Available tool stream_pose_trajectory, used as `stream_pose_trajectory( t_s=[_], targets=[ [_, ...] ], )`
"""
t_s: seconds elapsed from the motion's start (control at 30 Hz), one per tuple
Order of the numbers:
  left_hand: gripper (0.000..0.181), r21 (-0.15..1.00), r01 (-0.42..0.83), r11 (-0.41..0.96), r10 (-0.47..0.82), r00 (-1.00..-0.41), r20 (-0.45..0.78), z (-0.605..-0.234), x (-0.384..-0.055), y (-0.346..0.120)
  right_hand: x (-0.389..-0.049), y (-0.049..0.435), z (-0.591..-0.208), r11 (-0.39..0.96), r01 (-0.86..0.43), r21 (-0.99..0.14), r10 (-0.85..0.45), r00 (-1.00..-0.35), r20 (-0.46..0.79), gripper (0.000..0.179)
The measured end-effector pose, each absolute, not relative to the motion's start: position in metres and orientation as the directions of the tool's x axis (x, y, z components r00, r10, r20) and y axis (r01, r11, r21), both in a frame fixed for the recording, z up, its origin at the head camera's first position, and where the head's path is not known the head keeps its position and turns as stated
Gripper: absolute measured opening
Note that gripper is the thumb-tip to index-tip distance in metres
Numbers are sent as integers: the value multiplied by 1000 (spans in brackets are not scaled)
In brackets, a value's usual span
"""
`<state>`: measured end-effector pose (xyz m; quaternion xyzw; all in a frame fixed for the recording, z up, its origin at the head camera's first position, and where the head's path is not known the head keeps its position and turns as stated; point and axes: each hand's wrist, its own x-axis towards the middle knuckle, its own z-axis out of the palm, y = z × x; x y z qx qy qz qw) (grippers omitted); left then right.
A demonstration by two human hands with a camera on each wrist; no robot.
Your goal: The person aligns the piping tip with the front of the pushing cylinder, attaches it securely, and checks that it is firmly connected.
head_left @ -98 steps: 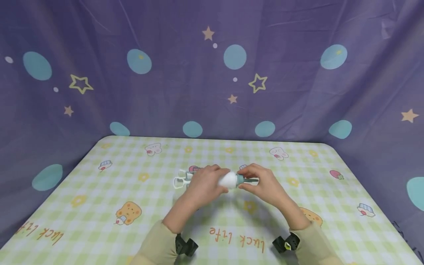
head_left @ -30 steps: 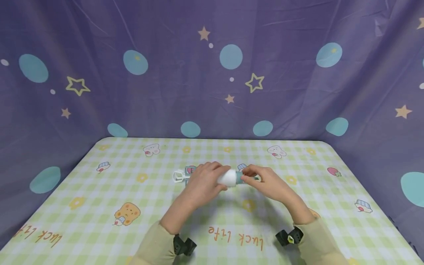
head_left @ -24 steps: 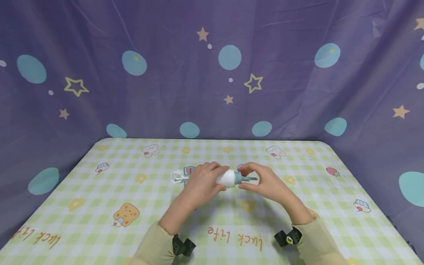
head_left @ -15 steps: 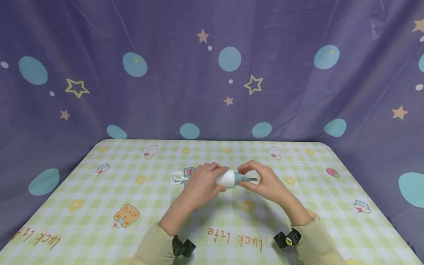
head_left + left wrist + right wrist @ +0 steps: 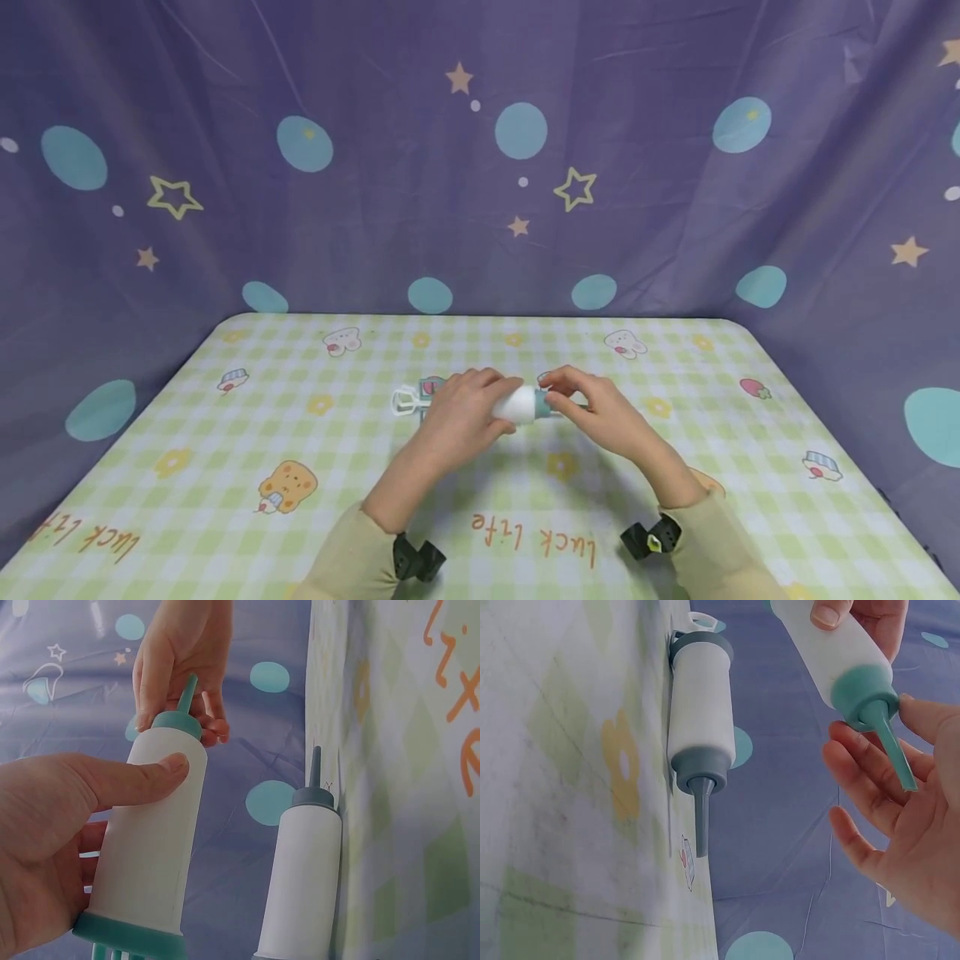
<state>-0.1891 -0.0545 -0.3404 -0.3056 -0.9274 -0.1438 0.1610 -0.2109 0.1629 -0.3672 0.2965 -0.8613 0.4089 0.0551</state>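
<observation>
My left hand [image 5: 461, 421] grips a white tube [image 5: 514, 404] with a teal nozzle cap [image 5: 542, 403], held level above the table. In the left wrist view its teal base [image 5: 131, 937] shows at the lower end, thumb along the side. Thumb and fingers of my right hand [image 5: 606, 412] pinch the cap's rim, the thin nozzle [image 5: 894, 750] pointing in toward the palm in the right wrist view. A second white tube [image 5: 702, 701] with a grey-blue cap [image 5: 699, 765] lies on the table beneath, mostly hidden in the head view. A white ring handle [image 5: 395, 402] sticks out left of my left hand.
A green-and-white checked cloth [image 5: 360, 508] with printed animals and lettering covers the table. Behind it hangs a purple curtain [image 5: 420, 192] with stars and dots. Black wrist cameras [image 5: 418, 560] sit on both sleeves.
My right hand's thumb and fingers have turned around the cap since half a second ago, and the nozzle is now largely covered in the head view. My left hand keeps its grip.
</observation>
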Motion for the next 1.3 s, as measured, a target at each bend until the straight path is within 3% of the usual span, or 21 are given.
stream_pose_trajectory(
  t_s=[0.17,0.43,1.0,1.3],
  targets=[
    [51,171,607,776,519,-769,373,-341,-189,-54,-211,164,-370,468,-550,-692,-473,-817,329,25],
    [51,168,615,770,520,-758,392,-340,-189,-55,-211,161,-371,437,-632,-640,-493,-763,417,39],
    [51,135,637,758,532,-725,437,-341,-188,-55,-210,163,-369,450,-608,-654,-510,-776,370,19],
    [50,154,646,748,532,-721,443,-339,-187,-55,-209,161,-367,454,-567,-687,-495,-802,334,20]
  ],
)
